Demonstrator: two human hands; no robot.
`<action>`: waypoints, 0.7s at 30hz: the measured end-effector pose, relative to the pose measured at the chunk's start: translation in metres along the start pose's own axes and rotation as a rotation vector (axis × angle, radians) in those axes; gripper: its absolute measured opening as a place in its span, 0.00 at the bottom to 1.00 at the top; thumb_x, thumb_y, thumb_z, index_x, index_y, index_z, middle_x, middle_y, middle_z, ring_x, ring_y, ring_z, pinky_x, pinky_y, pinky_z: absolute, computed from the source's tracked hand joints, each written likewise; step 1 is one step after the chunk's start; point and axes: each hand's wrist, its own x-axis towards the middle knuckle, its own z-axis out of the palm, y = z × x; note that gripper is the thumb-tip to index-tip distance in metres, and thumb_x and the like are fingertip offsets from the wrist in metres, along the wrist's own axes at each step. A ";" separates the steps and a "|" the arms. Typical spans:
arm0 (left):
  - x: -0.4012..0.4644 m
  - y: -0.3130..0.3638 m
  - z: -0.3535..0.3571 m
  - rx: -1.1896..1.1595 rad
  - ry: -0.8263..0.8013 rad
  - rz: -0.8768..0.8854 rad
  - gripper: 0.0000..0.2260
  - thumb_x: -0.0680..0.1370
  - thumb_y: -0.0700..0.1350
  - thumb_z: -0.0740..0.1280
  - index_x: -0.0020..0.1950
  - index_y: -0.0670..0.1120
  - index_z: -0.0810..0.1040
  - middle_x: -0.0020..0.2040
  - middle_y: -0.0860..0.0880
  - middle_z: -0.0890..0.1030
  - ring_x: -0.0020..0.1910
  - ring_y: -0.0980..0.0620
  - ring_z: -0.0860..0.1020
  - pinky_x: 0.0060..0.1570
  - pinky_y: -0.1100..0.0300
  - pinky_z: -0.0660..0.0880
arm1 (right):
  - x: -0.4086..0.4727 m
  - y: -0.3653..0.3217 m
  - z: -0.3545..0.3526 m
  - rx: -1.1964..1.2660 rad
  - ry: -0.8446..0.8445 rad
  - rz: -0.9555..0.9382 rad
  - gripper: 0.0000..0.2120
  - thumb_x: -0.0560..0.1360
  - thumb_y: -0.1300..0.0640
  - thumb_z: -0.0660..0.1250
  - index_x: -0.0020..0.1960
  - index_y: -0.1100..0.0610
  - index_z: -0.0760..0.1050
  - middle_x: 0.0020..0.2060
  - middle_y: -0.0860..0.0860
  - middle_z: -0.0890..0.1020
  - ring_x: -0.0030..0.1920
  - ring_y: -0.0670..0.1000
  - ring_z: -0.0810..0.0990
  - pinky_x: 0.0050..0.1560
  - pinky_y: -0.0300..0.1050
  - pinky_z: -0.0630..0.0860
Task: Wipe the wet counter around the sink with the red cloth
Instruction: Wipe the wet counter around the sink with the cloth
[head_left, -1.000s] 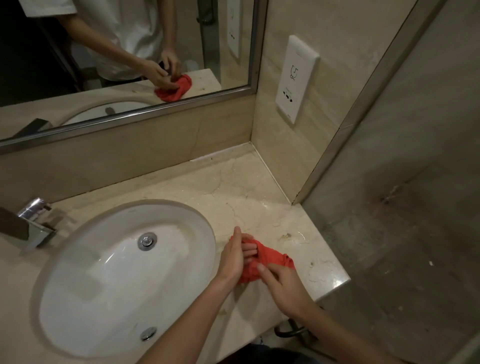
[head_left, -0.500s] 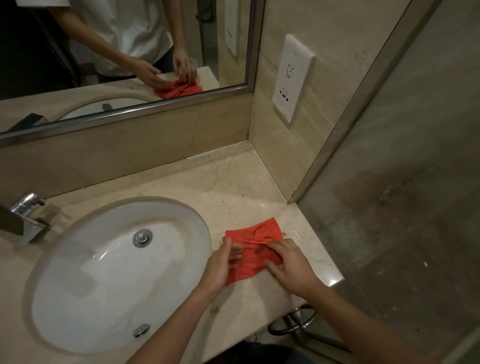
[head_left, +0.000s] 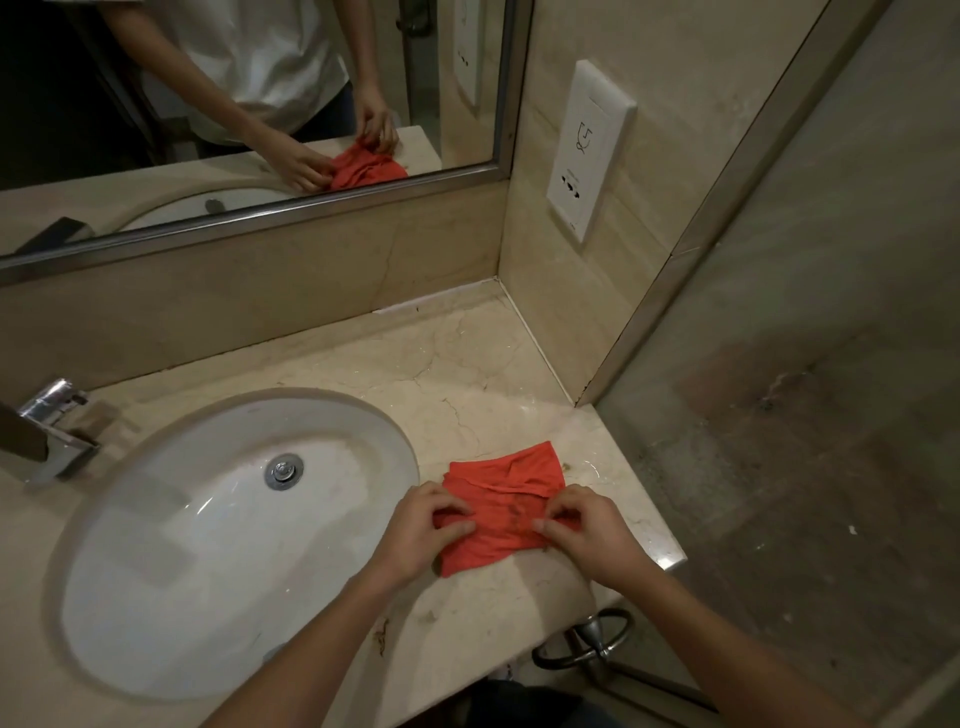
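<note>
A: Red cloth (head_left: 506, 501) lying flat on the counter (head_left: 447, 374), just right of the sink (head_left: 228, 540), between the basin rim and the counter's right edge.

B: Agreed. Creased across the upper part, with a dark smudge near the middle. Near edge partly hidden under both hands.

A: Left hand (head_left: 423, 527) resting on the cloth's left side. Fingers (head_left: 457, 506) curled, pinching a fold of the fabric. Thumb hard to make out.

B: Right hand (head_left: 582, 530) on the right side, fingers also bent and closed on a bit of fabric at the edge. Exact grip under the knuckles not visible.

A: Both forearms coming in from the bottom edge, cut off there.

B: Faucet (head_left: 47, 431) at far left, only partly in frame, spout cut off by the edge. Drain plug (head_left: 283, 470) clear in the basin; second small fitting at the basin's near side hidden behind the left forearm.

A: Some shine and small marks on the counter near the cloth's right corner; cannot tell whether water or stains. Brownish spots also near the front edge.

B: Mirror (head_left: 249, 104) above, repeating hands and cloth; upper body cropped at the top. Wall plate (head_left: 589, 150) on the side wall, symbols too small to read.

A: Metal ring (head_left: 587, 644) below the counter's front, half hidden by the counter and the right arm. Glass panel (head_left: 805, 415) at right, cloudy.
</note>
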 end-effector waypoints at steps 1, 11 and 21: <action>0.000 0.000 -0.001 -0.027 0.040 0.002 0.06 0.73 0.48 0.76 0.48 0.56 0.84 0.48 0.57 0.78 0.51 0.59 0.74 0.52 0.68 0.69 | 0.001 -0.001 -0.001 -0.001 0.021 0.000 0.06 0.71 0.53 0.77 0.40 0.53 0.82 0.46 0.44 0.80 0.49 0.41 0.77 0.49 0.31 0.69; 0.029 0.007 0.002 0.091 0.154 -0.009 0.07 0.73 0.45 0.75 0.50 0.49 0.83 0.41 0.54 0.75 0.45 0.54 0.73 0.46 0.61 0.70 | 0.037 -0.012 -0.014 -0.261 0.005 -0.001 0.06 0.71 0.57 0.77 0.40 0.50 0.79 0.38 0.46 0.74 0.46 0.48 0.73 0.42 0.30 0.65; 0.046 0.007 -0.016 -0.002 0.091 0.000 0.15 0.73 0.48 0.75 0.58 0.48 0.80 0.54 0.52 0.79 0.54 0.54 0.75 0.57 0.59 0.73 | 0.080 -0.025 -0.025 -0.275 -0.051 -0.059 0.24 0.68 0.48 0.79 0.60 0.56 0.78 0.55 0.48 0.77 0.57 0.47 0.72 0.58 0.38 0.69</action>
